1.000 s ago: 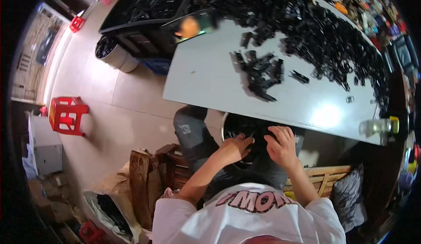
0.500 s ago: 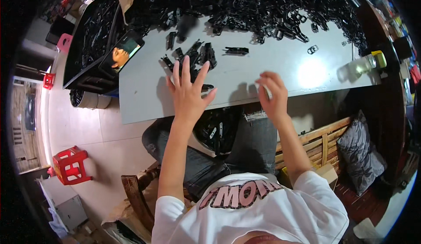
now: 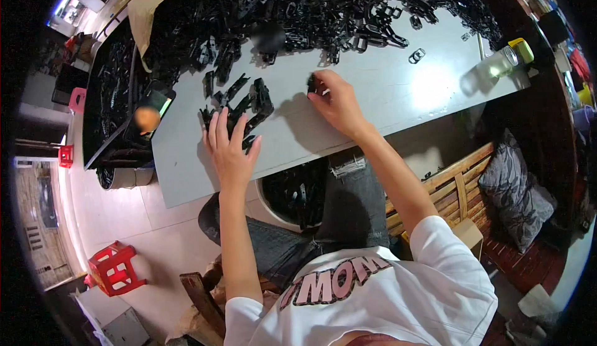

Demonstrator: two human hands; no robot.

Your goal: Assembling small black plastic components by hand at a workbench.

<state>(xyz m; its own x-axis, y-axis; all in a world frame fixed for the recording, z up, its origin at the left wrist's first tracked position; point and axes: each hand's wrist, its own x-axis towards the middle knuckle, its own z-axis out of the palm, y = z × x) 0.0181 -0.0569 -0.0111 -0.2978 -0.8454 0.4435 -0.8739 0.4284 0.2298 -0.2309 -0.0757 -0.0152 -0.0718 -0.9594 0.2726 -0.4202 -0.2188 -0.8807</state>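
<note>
Fingers on the left hand (image 3: pixel 230 161) are splayed, black clips (image 3: pixel 262 99) lying just up-frame of the tips, long axes every which way, left of centre. Right hand (image 3: pixel 339 106), farther off mid-frame, pinches some dark piece (image 3: pixel 311 83).

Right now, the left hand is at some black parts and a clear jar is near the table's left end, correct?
No: the head view shows the clear jar near the right end of the table. The left hand is at some black parts, as stated.
</note>
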